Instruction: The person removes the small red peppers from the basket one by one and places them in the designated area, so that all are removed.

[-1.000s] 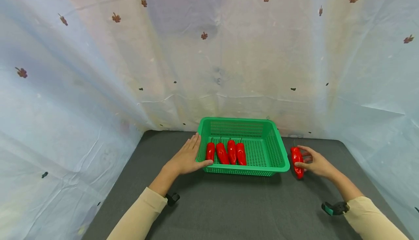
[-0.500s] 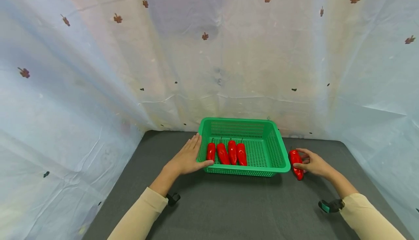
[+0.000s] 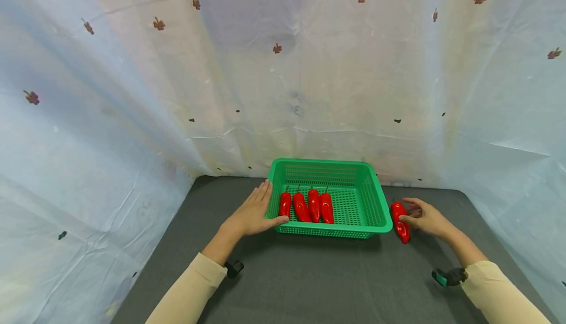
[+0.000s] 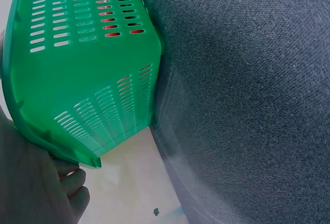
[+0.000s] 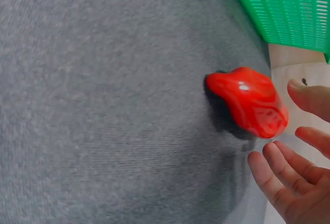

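Observation:
My left hand [image 3: 251,212] rests at the left end of a green plastic basket [image 3: 349,228], its fingers straight along the rim and its thumb over the front corner. In the left wrist view, several fingers [image 4: 72,185] show beside the basket's rim. On the table to the right of the basket lies a red chili pepper [image 5: 252,100]. Just right of it is my right hand [image 3: 426,220], thumb and fingers spread around the pepper's side. A gap shows between these fingers and the pepper in the right wrist view.
Several red chili peppers [image 3: 313,205] lie side by side in the basket's left half, stems toward the back. The dark grey table [image 3: 309,280] ends at a pale hanging sheet [image 3: 336,88] behind it. Black straps [image 3: 448,277] circle both wrists.
The chili pepper beside the basket has shifted slightly left and toward me. My right hand has loosened from it and drawn a little to the right. My left hand stays put.

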`<state>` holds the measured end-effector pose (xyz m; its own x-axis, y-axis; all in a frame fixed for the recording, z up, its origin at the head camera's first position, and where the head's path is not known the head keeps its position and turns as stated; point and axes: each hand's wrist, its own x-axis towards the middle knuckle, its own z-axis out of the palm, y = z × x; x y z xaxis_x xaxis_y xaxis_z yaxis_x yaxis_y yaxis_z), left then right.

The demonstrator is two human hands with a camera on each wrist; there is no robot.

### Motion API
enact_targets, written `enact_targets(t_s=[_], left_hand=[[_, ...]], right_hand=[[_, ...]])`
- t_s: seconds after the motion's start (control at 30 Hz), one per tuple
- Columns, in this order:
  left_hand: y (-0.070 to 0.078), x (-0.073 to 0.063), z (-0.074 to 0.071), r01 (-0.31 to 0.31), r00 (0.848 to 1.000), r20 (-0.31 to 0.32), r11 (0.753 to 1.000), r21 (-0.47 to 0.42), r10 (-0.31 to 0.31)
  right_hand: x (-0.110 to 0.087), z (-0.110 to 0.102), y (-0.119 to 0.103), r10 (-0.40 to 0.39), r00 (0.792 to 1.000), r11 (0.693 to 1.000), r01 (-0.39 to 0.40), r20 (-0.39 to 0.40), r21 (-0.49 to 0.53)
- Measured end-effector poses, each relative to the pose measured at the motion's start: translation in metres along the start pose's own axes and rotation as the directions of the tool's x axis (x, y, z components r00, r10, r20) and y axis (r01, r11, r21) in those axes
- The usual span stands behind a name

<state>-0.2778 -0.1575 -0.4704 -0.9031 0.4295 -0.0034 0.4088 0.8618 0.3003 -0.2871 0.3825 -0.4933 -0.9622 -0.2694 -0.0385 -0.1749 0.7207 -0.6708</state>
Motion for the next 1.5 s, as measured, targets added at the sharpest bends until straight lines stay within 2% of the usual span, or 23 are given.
enact_targets(t_s=[0.4,0.67,1.23,1.5], left_hand=[[0.0,0.0,0.0,0.001,1.0,0.003,1.0,0.004,-0.001],[-0.001,0.0,0.001,0.008,1.0,-0.001,1.0,0.007,-0.008],[0.0,0.001,0.002,0.002,1.0,0.001,1.0,-0.002,-0.002],[0.0,0.002,0.002,0.013,1.0,0.003,1.0,0.004,-0.013]], right_hand=[[0.0,-0.008,-0.013,-0.063,0.991,0.995,0.054,-0.115,-0.079],[0.001,-0.013,-0.031,-0.1,0.983,0.992,0.086,-0.152,-0.094],[0.002,-0.014,-0.08,-0.166,0.975,0.985,0.157,-0.145,-0.072],[0.011,-0.007,-0.098,-0.21,0.968,0.978,0.207,-0.136,-0.036]])
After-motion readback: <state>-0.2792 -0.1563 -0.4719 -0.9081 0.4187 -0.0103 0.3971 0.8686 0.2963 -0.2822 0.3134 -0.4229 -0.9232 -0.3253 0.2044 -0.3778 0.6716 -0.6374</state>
